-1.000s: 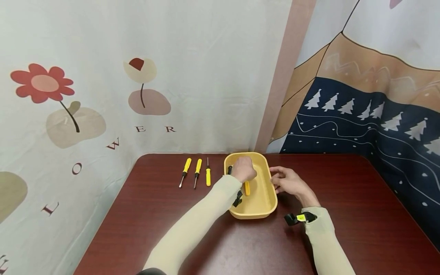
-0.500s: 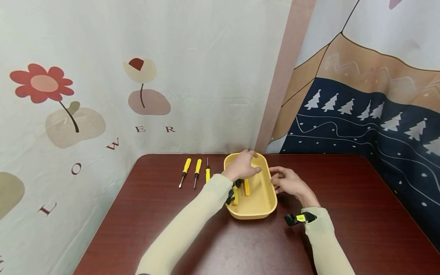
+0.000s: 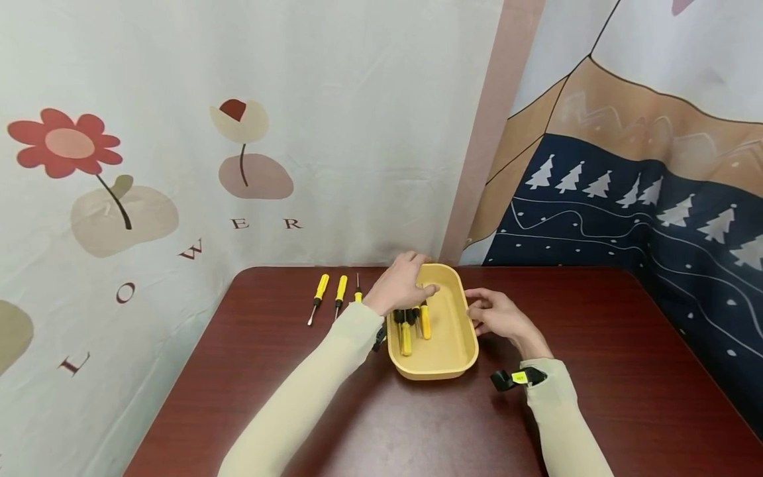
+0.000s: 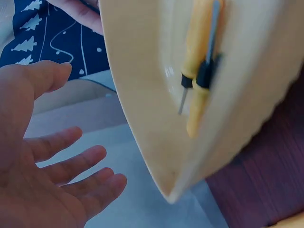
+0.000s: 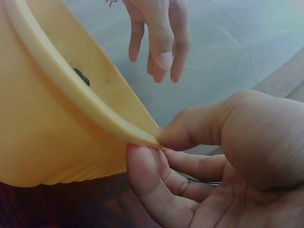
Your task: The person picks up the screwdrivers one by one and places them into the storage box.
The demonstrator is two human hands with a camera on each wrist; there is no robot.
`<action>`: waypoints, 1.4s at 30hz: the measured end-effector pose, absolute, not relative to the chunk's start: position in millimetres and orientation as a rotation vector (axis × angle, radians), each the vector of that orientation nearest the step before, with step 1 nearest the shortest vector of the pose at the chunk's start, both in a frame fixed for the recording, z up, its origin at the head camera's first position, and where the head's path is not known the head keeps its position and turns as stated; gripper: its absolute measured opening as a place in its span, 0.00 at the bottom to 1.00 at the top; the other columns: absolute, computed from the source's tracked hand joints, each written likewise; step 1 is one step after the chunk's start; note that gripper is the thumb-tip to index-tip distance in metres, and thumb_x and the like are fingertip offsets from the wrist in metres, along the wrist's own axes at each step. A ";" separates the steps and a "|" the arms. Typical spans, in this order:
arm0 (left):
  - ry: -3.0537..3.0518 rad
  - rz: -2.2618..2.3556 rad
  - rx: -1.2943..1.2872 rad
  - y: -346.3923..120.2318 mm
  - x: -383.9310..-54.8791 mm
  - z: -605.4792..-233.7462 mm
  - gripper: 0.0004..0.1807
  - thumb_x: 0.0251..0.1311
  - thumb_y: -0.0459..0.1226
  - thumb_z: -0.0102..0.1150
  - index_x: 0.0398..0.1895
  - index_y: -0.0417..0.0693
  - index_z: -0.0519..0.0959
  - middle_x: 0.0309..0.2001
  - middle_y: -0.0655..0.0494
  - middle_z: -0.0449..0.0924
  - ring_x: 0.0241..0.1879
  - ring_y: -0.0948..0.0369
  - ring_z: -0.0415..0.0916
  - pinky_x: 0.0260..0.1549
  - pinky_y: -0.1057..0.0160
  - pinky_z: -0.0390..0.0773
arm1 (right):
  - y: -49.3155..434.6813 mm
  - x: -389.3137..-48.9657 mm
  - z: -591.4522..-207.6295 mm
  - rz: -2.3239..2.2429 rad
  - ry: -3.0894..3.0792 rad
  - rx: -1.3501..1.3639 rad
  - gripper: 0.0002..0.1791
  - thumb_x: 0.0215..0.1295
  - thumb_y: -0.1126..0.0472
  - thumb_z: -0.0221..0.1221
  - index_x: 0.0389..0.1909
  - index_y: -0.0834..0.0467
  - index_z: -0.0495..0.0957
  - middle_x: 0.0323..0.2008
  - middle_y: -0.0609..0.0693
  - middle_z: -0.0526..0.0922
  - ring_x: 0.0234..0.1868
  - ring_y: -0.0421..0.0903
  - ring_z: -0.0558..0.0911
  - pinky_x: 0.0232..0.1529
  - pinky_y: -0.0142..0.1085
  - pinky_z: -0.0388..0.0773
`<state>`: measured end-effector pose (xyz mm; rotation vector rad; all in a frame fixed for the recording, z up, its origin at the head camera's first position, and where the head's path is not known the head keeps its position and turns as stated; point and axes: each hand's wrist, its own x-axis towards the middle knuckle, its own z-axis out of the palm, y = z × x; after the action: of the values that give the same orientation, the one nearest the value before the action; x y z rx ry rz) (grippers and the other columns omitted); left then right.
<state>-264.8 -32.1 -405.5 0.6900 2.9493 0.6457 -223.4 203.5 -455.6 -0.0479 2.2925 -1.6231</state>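
Observation:
A yellow plastic tray (image 3: 450, 348) stands at the table's far side, with several yellow-and-black screwdrivers (image 3: 406, 339) lying along its left half. Above the tray's far left rim, my left hand (image 3: 401, 286) has its fingers spread and holds nothing. In the left wrist view, that hand (image 4: 52, 161) is apart from the tray, and two screwdrivers (image 4: 195, 47) show inside the tray, lying in opposite directions. My right hand (image 3: 502, 317) is at the tray's right side. The right wrist view shows its thumb and fingers (image 5: 142, 171) pinching the tray's rim (image 5: 102, 116).
Left of the tray, three more screwdrivers lie in a row on the dark red table: one at the left (image 3: 320, 290), one in the middle (image 3: 341, 290) and one partly hidden by my left hand (image 3: 358, 295). A printed curtain (image 3: 357, 165) hangs right behind the table.
My left hand, curled low inside the tray a second ago, has opened, risen and moved left towards the rim, uncovering the screwdrivers there. My right hand stays at the rim.

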 end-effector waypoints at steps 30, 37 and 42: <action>3.156 0.640 0.528 -105.6 -274.3 -424.3 0.49 0.64 0.65 0.56 0.81 0.50 0.56 0.79 0.43 0.53 0.82 0.39 0.40 0.76 0.32 0.54 | 202.8 -224.1 -456.6 -1.602 2.305 -0.035 0.30 0.68 0.69 0.56 0.72 0.68 0.65 0.43 0.64 0.81 0.29 0.45 0.82 0.32 0.37 0.88; 3.193 0.615 0.368 -124.3 -277.7 -432.4 0.50 0.63 0.66 0.56 0.81 0.49 0.56 0.78 0.37 0.54 0.80 0.36 0.43 0.73 0.28 0.56 | 202.9 -223.4 -455.4 -1.595 2.312 -0.026 0.30 0.68 0.69 0.56 0.72 0.67 0.66 0.43 0.62 0.81 0.29 0.46 0.82 0.34 0.37 0.88; 3.175 0.590 0.232 -138.2 -278.1 -439.7 0.53 0.62 0.68 0.55 0.82 0.50 0.54 0.78 0.34 0.52 0.79 0.36 0.45 0.71 0.27 0.58 | 203.7 -223.4 -456.0 -1.593 2.308 -0.035 0.31 0.68 0.68 0.56 0.72 0.67 0.65 0.42 0.62 0.81 0.29 0.45 0.82 0.33 0.36 0.88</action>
<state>-278.1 -138.2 -439.7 0.2324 3.1755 0.5895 -223.4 203.7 -456.0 -0.0348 2.3083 -1.5928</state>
